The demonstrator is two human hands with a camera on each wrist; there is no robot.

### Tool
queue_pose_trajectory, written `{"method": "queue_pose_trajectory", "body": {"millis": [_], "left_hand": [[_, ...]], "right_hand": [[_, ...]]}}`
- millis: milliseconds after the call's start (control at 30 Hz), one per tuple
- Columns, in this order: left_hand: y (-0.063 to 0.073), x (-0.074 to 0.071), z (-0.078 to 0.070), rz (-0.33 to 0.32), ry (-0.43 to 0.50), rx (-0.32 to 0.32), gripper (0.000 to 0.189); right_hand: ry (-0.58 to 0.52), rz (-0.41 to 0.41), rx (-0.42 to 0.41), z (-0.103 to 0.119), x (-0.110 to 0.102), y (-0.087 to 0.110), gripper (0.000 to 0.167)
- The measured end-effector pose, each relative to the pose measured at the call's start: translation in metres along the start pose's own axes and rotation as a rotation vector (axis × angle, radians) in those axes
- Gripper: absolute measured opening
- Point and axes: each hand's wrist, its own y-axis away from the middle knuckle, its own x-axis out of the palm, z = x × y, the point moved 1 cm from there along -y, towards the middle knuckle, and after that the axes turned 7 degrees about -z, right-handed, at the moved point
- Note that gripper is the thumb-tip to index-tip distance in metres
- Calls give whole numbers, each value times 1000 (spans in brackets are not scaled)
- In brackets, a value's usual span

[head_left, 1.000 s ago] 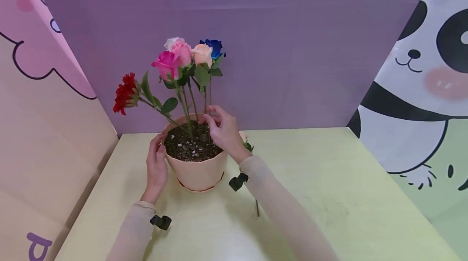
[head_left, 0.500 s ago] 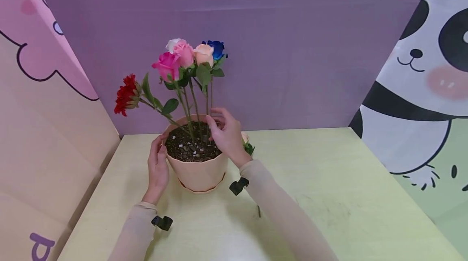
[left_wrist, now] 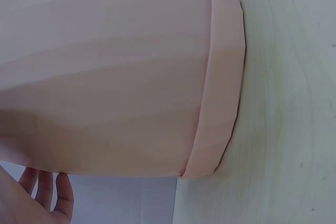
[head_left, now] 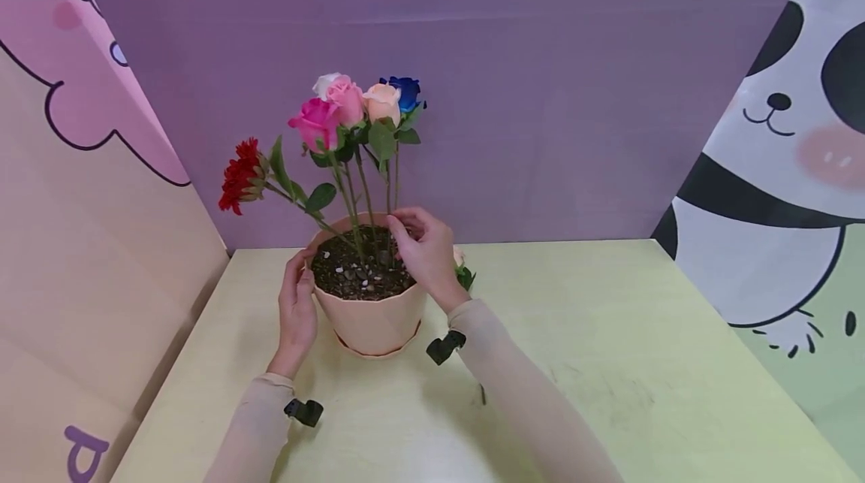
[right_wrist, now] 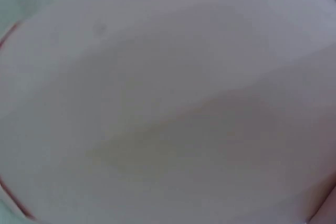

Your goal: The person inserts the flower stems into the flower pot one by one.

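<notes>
A peach-coloured flower pot (head_left: 372, 324) of dark soil stands on its saucer in the head view. My left hand (head_left: 296, 318) holds its left side, fingers and thumb at the rim; its curled fingers (left_wrist: 64, 195) show beside the pot wall (left_wrist: 115, 93) in the left wrist view. My right hand (head_left: 429, 254) reaches over the right rim, thumb and index finger pinching at the stem below the blue rose (head_left: 407, 93). Beside that rose stand a peach rose (head_left: 382, 103), a pink rose (head_left: 346, 100), a magenta rose (head_left: 316, 124) and a white one. A red flower (head_left: 240, 176) leans left.
Behind the right forearm a pale rose (head_left: 459, 256) with green leaves lies on the table (head_left: 574, 318), its stem end (head_left: 483, 394) showing below the sleeve. A purple backdrop (head_left: 541, 130) closes the rear. The pot wall (right_wrist: 168, 103) fills the right wrist view.
The right hand's fingers have drawn back slightly to the right and down among the stems. The left hand keeps its place on the pot. The whole head view has shifted a little.
</notes>
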Motion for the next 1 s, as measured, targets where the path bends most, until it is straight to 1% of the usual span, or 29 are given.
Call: {"method": "queue_pose_trajectory", "body": {"millis": [67, 200, 333, 433, 567, 633, 700, 800, 867, 1000], "left_hand": [[0, 1, 1, 6, -1, -8, 42], [-1, 2, 1, 20, 3, 3, 42], [0, 2, 2, 18, -19, 14, 42], [1, 2, 4, 9, -20, 15, 42], [0, 3, 5, 9, -13, 12, 41], [0, 4, 3, 12, -15, 2, 41], [-1, 4, 2, 14, -10, -12, 41], [-3, 3, 0, 11, 6, -30, 41], [-3, 3, 0, 7, 7, -44, 41], [-2, 1, 1, -12, -10, -48, 40]], "right_hand": [[-11, 1, 23, -1, -1, 0, 18], [-39, -12, 65, -1, -5, -1, 18], [-94, -37, 81, -1, -9, 0, 17], [-125, -80, 63, -1, -14, 1, 16], [-97, -169, 29, -3, -24, 2, 15], [-78, -206, 38, -5, -31, 2, 15], [-63, -224, 57, -8, -39, 2, 15], [-32, -221, 102, -15, -52, 5, 16], [-2, -203, 131, -20, -61, 8, 17], [27, -132, 198, -34, -79, 15, 20]]}}
